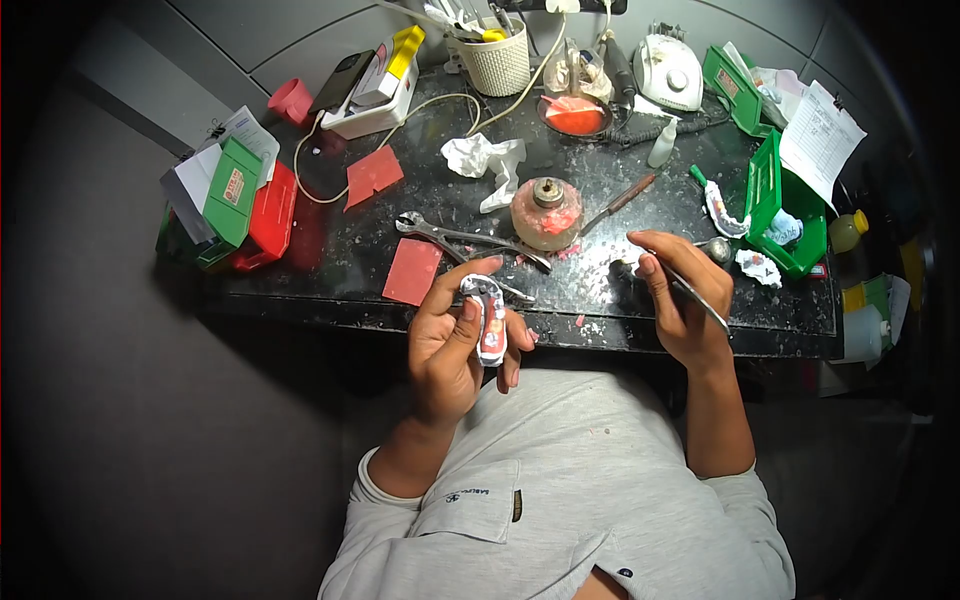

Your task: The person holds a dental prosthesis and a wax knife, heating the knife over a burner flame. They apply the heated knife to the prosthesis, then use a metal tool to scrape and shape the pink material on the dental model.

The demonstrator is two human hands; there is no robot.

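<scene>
My left hand [445, 350] holds a small white dental cast [491, 345] with pink wax on it, thumb on one side and fingers around it, just in front of the table edge. My right hand [695, 295] is closed around a slim metal hand instrument [704, 300], whose handle end points down to the right. The instrument's other end, near my fingertips, is hard to make out. Between and beyond my hands stands a round glass spirit burner [546, 222] with pink wax bits in it. A wax knife [620, 200] lies to its right.
Metal pliers [470, 238] and pink wax sheets [412, 270] lie left of the burner, by crumpled tissue [485, 160]. Green box [790, 240], with another cast piece [725, 210] near it, stands right; red box [270, 225] stands left. A red dish [575, 117] sits behind.
</scene>
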